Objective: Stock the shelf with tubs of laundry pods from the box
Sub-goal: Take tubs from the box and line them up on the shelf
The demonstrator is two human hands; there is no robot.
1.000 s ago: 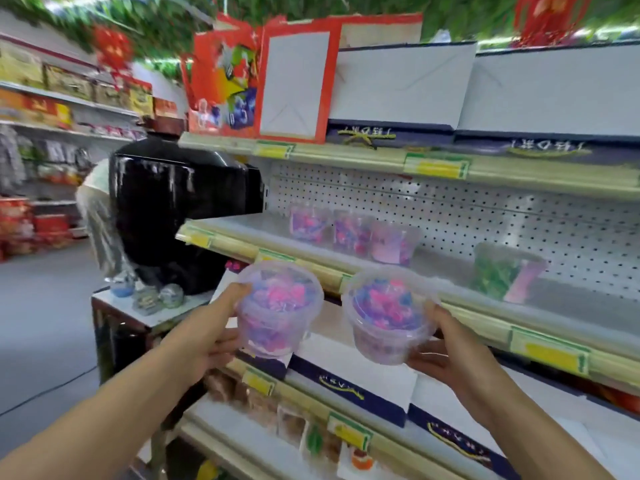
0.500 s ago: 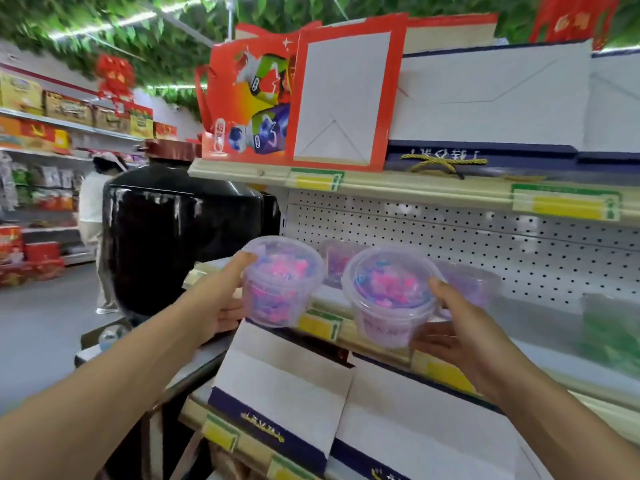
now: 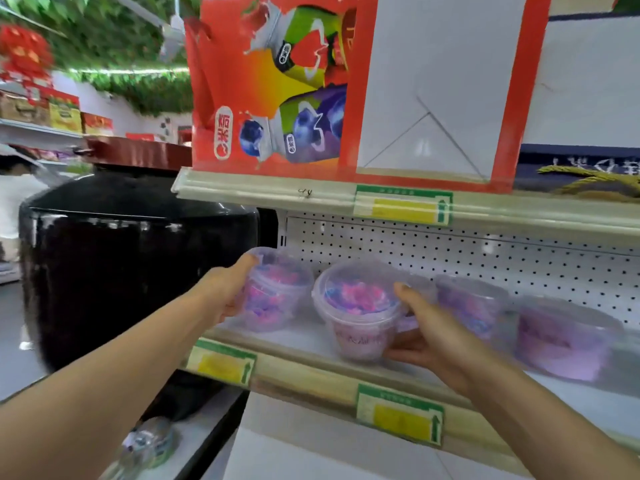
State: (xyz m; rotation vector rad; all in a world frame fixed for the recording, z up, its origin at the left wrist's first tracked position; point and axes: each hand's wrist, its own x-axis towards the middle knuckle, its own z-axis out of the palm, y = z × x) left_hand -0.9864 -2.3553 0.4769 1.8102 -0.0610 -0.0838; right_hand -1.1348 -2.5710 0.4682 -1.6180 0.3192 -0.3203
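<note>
While both round, clear plastic tubs sit on the smooth white shelf (image 3: 311,344), the left hand (image 3: 225,292) grips the left tub (image 3: 277,296) and the right hand (image 3: 429,334) clasps the lidded right tub (image 3: 356,317)

My left hand (image 3: 225,292) grips a clear plastic tub of pink and purple laundry pods (image 3: 277,292) at the left end of the cream metal shelf (image 3: 311,372), thumb up on the lid rim. My right hand (image 3: 426,337) holds a second clear lidded tub of pods (image 3: 356,313) just beside it, thumb on the lid, fingers beneath. Further right I see two more blurred purple tubs (image 3: 474,306) against the white pegboard back panel (image 3: 485,258). A red printed carton (image 3: 277,81) stands on the shelf above, and a big glossy black jar (image 3: 131,271) sits left.
</note>
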